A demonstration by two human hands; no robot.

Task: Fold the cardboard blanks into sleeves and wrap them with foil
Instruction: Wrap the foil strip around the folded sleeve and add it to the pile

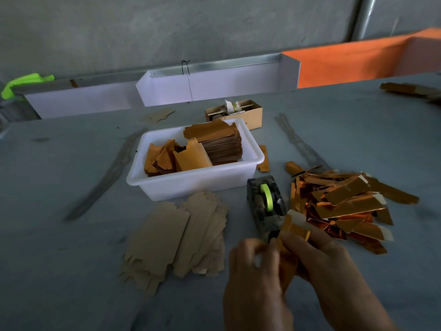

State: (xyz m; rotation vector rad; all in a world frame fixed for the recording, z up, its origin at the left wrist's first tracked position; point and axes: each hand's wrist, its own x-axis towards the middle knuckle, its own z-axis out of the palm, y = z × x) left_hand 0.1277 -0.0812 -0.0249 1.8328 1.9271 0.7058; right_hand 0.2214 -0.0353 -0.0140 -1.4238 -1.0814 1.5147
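The grey table lies bare to the left — open room there. The white tub of foil blanks sits far-centre, flat cardboard blanks nearer, finished sleeves heaped right. My 2 hands, left and right, pinch a foil-wrapped sleeve by the tape dispenser — blurred, its lower end hidden.

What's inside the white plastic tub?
The white tub holds a tall stack of blanks on the right and loose gold-faced pieces on the left. The tub's floor beneath them is covered.
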